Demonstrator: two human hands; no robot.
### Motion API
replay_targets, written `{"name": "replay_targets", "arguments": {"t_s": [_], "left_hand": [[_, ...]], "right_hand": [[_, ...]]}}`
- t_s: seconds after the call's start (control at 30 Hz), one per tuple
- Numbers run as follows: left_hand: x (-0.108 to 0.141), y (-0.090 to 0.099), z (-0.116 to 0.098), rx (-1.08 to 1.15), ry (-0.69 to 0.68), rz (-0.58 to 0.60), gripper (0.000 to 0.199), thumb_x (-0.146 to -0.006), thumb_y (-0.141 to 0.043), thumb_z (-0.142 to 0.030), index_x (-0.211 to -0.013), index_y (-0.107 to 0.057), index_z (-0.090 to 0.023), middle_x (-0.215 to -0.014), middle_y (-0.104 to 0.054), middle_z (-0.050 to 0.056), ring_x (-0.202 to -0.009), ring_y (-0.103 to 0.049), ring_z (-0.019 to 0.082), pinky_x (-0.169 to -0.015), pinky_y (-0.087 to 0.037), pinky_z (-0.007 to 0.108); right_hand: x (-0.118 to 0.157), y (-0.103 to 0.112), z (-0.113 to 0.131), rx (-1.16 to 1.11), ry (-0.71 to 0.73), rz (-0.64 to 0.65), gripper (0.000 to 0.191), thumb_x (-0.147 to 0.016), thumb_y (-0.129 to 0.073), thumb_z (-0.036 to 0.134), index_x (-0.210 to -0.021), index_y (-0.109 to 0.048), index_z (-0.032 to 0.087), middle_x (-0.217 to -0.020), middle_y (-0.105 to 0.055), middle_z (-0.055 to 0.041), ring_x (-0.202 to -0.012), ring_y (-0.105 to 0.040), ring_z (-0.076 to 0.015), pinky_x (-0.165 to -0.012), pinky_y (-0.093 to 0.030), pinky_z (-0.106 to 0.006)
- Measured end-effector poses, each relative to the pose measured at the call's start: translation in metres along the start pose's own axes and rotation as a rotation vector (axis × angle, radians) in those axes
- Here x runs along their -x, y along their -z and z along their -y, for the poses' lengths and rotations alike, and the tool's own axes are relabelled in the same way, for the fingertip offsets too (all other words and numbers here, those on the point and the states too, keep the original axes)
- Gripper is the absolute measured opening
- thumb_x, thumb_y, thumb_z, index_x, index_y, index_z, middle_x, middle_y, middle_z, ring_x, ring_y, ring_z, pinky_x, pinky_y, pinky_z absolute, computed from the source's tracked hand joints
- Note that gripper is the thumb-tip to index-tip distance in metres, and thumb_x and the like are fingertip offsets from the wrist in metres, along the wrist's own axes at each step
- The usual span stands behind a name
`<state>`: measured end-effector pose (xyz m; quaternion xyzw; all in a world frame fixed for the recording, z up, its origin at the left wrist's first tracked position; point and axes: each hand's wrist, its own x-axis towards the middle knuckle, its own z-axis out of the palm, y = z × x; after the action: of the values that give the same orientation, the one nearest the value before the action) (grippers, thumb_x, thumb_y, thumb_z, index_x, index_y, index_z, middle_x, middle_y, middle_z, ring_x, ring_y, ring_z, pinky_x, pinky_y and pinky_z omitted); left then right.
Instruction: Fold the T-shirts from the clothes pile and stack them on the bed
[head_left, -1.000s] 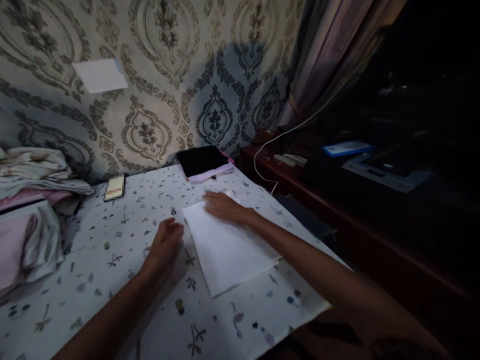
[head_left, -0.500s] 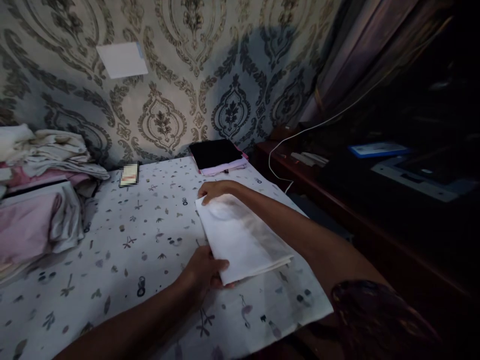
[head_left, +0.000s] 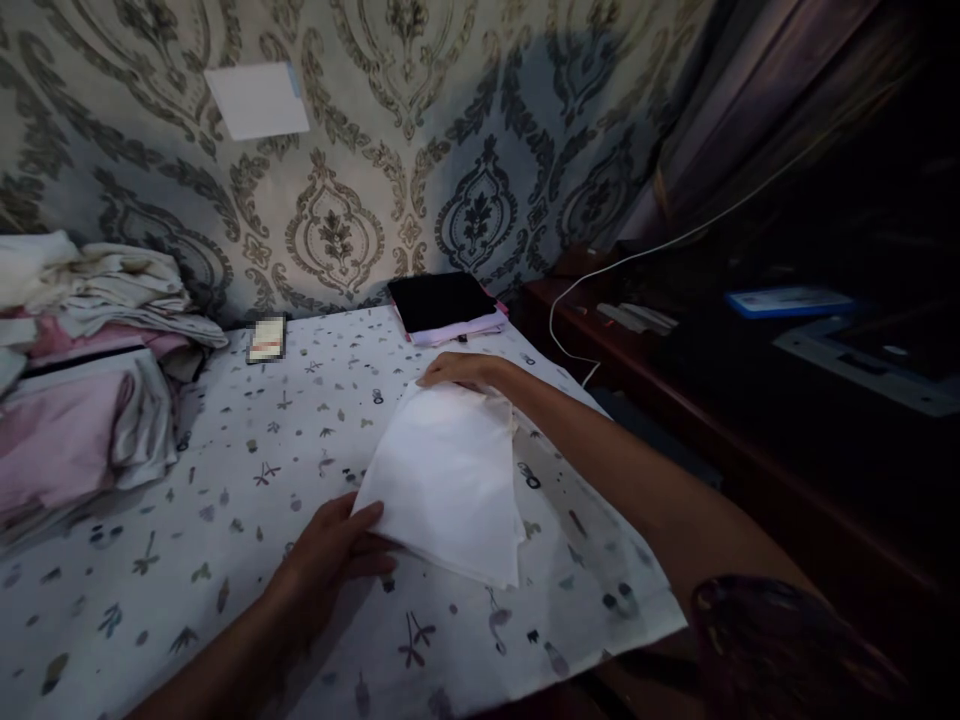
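Observation:
A folded white cloth (head_left: pixel 446 480) lies at a slant on the patterned sheet (head_left: pixel 300 440), in the middle of the head view. My left hand (head_left: pixel 341 545) pinches its lower left corner, thumb on top and fingers beneath. At the cloth's upper edge, my right hand (head_left: pixel 457 370) is closed on the fabric, with its fingertips partly hidden. Layered edges show along the cloth's right side. Beyond my right hand is a flat stack with a black cloth (head_left: pixel 442 302) on top and pink and lilac cloths (head_left: pixel 469 328) beneath.
Heaped clothes (head_left: pixel 127 290) and a folded pink cloth (head_left: pixel 64 435) are at the left. A phone-like item (head_left: pixel 267 340) lies near the wall. On the right, a dark red wooden surface (head_left: pixel 675 385) holds a blue-edged item (head_left: pixel 791 302), and a white cable (head_left: pixel 652 252) crosses above it.
The white cloth has turned, its lower corner swinging left with my left hand. My right hand has moved slightly right and away, still at the upper edge. The view has shifted slightly.

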<state>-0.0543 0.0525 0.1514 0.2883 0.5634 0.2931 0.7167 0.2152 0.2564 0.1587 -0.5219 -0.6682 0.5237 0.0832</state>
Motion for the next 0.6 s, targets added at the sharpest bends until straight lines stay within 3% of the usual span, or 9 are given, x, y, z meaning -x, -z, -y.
{"name": "replay_targets", "arguments": {"t_s": [0.1,0.27,0.43,0.6], "left_hand": [[0.003,-0.012,0.000,0.002,0.026,-0.022,0.034,-0.081,-0.077,-0.029,-0.108,-0.069,-0.009,-0.091,-0.073,0.014,-0.069,-0.070,0.018,-0.061,-0.063,0.029],[0.001,-0.015,-0.009,0.060,0.063,-0.027,0.026,-0.078,-0.073,-0.012,-0.103,-0.068,-0.007,-0.084,-0.072,0.011,-0.068,-0.069,0.018,-0.066,-0.064,0.030],[0.008,-0.022,0.001,0.336,-0.002,-0.078,0.024,-0.085,-0.063,-0.010,-0.109,-0.065,-0.011,-0.107,-0.074,0.014,-0.086,-0.072,0.021,-0.082,-0.064,0.035],[0.015,-0.050,0.024,0.389,0.081,-0.014,0.034,-0.090,-0.066,-0.021,-0.122,-0.056,-0.017,-0.130,-0.066,0.017,-0.100,-0.073,0.025,-0.089,-0.062,0.039]], "right_hand": [[0.004,0.009,0.003,0.026,-0.056,0.111,0.048,-0.059,-0.085,0.055,-0.083,-0.074,0.016,-0.081,-0.073,-0.0063,-0.071,-0.064,-0.0193,-0.063,-0.049,-0.028],[0.025,0.018,-0.008,0.047,-0.021,0.136,0.041,-0.059,-0.086,0.050,-0.077,-0.072,0.015,-0.077,-0.071,-0.0034,-0.070,-0.063,-0.0167,-0.065,-0.048,-0.027],[0.051,0.013,-0.022,-0.107,-0.046,0.093,0.044,-0.057,-0.086,0.049,-0.083,-0.071,0.016,-0.081,-0.073,-0.0032,-0.071,-0.065,-0.0173,-0.065,-0.050,-0.027],[0.061,0.004,-0.022,-0.058,-0.121,0.042,0.046,-0.060,-0.085,0.050,-0.089,-0.076,0.016,-0.092,-0.076,-0.0095,-0.076,-0.069,-0.0213,-0.063,-0.052,-0.029]]}}
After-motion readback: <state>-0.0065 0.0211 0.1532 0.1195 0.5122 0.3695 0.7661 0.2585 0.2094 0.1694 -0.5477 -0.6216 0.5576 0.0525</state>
